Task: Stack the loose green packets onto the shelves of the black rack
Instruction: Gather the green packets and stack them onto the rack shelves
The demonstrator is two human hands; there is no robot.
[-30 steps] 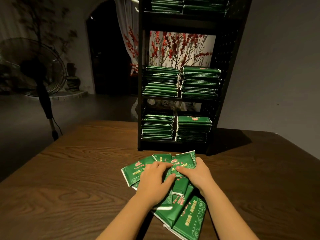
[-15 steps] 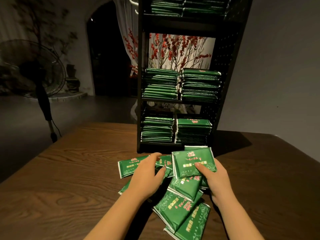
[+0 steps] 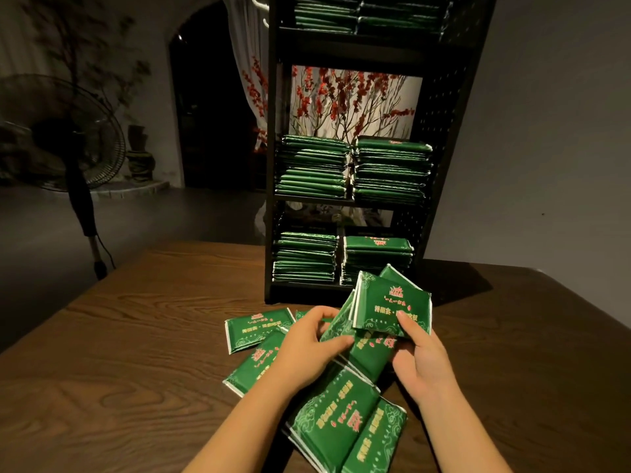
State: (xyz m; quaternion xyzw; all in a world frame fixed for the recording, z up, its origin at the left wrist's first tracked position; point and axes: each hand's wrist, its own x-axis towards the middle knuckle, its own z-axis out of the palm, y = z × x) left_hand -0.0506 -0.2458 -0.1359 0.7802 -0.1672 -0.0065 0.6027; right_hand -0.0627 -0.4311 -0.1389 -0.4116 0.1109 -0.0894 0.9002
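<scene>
Dim room, dark wood tabletop (image 3: 143,336), and the black rack (image 3: 444,158) standing at its far edge with green stacks already filling the shelves I can see. Loose green packets (image 3: 336,418) lie fanned over the tabletop between me and the rack, overlapping one another.

What worries me: the raised packet (image 3: 392,307) is held only at its lower corner, with one or two more tucked loosely behind it. I judge that those could slide out on the way to a shelf. The bottom shelf's two stacks look nearly up to the shelf above, so pushing more in there might jam or topple a pile.

My right hand (image 3: 421,361) comes in from the lower right, thumb on the face of the raised packet, its grip pinching the packet tilted up just in front of the rack's base. My left hand (image 3: 307,349) reaches from the lower left, fingers curled round another packet (image 3: 336,324) beside it.
</scene>
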